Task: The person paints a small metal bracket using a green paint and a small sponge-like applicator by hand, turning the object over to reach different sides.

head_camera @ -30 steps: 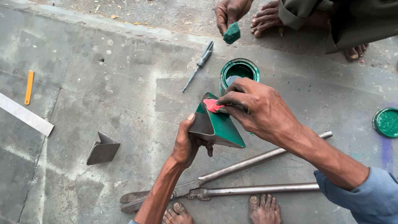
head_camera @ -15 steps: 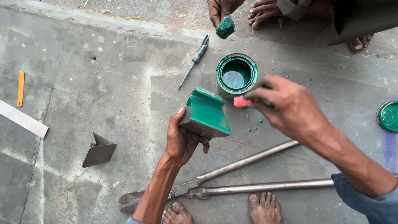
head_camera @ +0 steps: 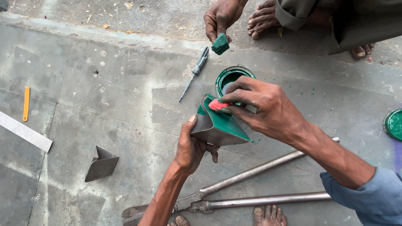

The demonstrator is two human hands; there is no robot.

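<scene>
The left hand (head_camera: 190, 146) grips the folded metal piece (head_camera: 217, 125) from below, held above the floor at centre. The right hand (head_camera: 264, 109), which was off at three o'clock half a second ago, is back, pinching a pink sponge (head_camera: 217, 104) against its green face. The paint tin (head_camera: 230, 77) sits at twelve o'clock.

The left hand (head_camera: 190, 146) holds up a folded sheet-metal scoop, partly painted green (head_camera: 217, 125). The right hand (head_camera: 268, 111) presses a small pink sponge (head_camera: 217, 104) against its top edge. An open tin of green paint (head_camera: 229, 77) stands just behind on the concrete floor (head_camera: 104, 83).
</scene>
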